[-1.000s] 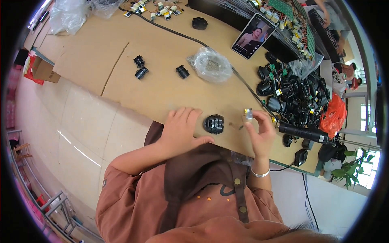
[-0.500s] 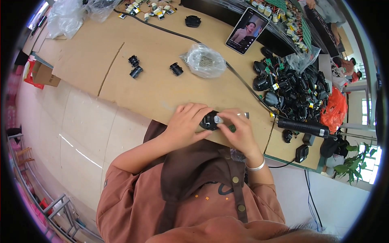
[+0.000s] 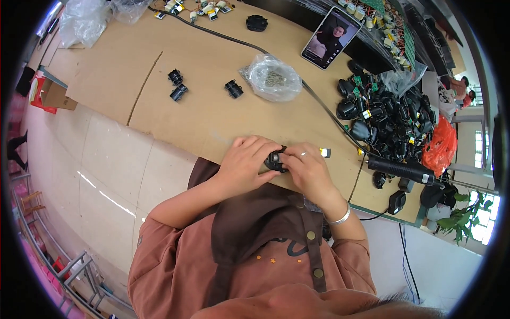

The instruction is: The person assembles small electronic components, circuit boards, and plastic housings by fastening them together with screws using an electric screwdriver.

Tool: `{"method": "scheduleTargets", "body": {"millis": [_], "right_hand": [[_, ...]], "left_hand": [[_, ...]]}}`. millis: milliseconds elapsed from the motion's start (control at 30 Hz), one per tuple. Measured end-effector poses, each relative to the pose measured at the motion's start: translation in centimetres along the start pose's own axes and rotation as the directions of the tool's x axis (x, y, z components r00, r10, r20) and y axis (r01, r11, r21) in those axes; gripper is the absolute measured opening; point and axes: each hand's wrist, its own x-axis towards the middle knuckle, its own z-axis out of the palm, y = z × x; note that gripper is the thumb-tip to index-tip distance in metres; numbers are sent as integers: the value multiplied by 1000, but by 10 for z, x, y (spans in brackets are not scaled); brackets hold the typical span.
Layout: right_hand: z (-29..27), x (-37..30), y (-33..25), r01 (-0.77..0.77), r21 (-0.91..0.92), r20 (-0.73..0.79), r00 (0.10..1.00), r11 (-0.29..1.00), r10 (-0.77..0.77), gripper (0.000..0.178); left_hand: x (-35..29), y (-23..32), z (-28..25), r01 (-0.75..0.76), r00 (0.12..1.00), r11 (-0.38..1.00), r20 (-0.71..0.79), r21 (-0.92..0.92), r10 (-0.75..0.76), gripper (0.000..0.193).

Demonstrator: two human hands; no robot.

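- Black, small, roundish plastic part [image 3: 275, 159] pinched between both hands, right at the near edge of the brown cardboard-covered tabletop [image 3: 212, 106], just in front of the body.
- Left hand [image 3: 245, 162] curled round the part's left side and underneath, fingers bunched close, gripping it.
- Right hand [image 3: 305, 169] pressed in from the right, fingertips [image 3: 287, 154] narrow and sitting on top of the part; silver bangle [image 3: 340, 217] on that wrist.
- Key relation: part dead centre between the two hands, touching both, neither one nearer. Long axis too hidden by fingers to call.
- Tiny yellow-and-silver component [image 3: 325, 152] lying just beside the right hand, toward the right edge, not touched.
- Clear plastic bag of small metal bits [image 3: 273, 78] mid-tabletop, well apart from the hands.
- Three more little black parts [image 3: 180, 87] further toward the far-left side.
- Big heap of black parts with wires [image 3: 388, 117] along the right edge, black cylindrical tool [image 3: 401, 170] lying near it.
- Phone propped up [image 3: 331, 38] near the far edge.
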Motion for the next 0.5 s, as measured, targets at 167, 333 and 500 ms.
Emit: {"method": "scheduleTargets", "body": {"millis": [167,333,500], "right_hand": [[-7,-4,-18,41,-232,62,998,972,-27,29],[4,-8,-25,104,-376,75,994,921,-82,33],[-1,-4,-18,53,-230,64,997,972,-40,30]], "left_hand": [[0,-2,-1,10,1000,1000,11,-25,-9,52],[-1,-4,0,-27,1000,1000,5,-13,27,49],[-2,-6,0,-62,998,998,6,8,62,48]]}}
